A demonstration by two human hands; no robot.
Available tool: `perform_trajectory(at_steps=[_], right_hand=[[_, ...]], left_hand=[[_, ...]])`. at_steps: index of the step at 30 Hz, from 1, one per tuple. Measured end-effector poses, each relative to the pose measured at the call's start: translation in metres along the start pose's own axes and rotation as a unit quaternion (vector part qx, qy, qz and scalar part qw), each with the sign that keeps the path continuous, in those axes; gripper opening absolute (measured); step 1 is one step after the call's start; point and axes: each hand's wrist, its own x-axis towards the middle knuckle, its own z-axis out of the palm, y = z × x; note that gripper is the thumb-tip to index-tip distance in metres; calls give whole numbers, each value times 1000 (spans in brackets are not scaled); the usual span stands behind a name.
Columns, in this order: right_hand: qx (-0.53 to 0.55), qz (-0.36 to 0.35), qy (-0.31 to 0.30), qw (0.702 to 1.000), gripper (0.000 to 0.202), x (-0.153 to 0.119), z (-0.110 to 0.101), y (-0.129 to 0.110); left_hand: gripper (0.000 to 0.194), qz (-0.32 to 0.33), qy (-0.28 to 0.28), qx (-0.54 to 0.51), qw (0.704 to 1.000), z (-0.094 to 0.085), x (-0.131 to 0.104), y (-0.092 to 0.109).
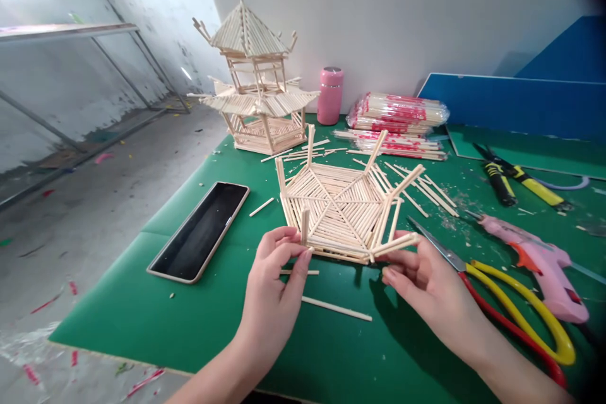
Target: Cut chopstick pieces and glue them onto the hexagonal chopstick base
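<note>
A six-sided base made of wooden sticks (331, 199) is in front of me, its panels laid in rings with spokes meeting at the middle. Paired sticks stand up or lean outward at its corners. My left hand (279, 278) pinches the near left corner, beside a short upright post (305, 226). At the near right corner, my right hand (426, 281) has its fingers curled around the edge, under an outward-leaning pair of sticks (396, 244); the exact contact is partly hidden. Loose sticks (337, 308) lie below the base, between my hands.
A stick pagoda (260, 104) stands at the back left, near a pink cup (330, 96) and bagged sticks (398, 112). A phone (199, 231) lies left. Scissors (516, 303), a pink glue gun (544, 265) and pliers (521, 180) lie right on the green table (189, 328).
</note>
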Motion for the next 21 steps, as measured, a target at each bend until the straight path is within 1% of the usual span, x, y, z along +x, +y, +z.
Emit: perform_trajectory(at_steps=[2, 3, 7, 9, 11, 13, 16, 19, 21], right_hand=[[-32, -4, -1, 999, 37, -4, 2, 0], [-56, -14, 9, 998, 35, -5, 2, 1], [-144, -98, 88, 981, 29, -9, -3, 2], [-167, -129, 119, 970, 28, -11, -6, 2], [-190, -147, 137, 961, 28, -11, -10, 1], [-221, -160, 149, 950, 26, -11, -14, 0], [-265, -192, 166, 930, 27, -8, -21, -5], [-279, -255, 174, 909, 29, -5, -21, -12], [-278, -319, 177, 889, 31, -5, -16, -19]], left_hand=[[12, 31, 27, 65, 997, -2, -2, -1], [11, 49, 41, 101, 993, -3, -3, -1], [12, 109, 68, 216, 968, -2, -6, 2], [11, 129, 75, 250, 957, -1, -6, 4], [9, 141, 77, 269, 950, 0, -5, 7], [9, 138, 72, 271, 950, 1, -3, 8], [9, 107, 68, 248, 960, 1, -3, 7], [8, 72, 73, 212, 972, 2, -4, 5], [7, 62, 79, 195, 976, 3, -5, 4]])
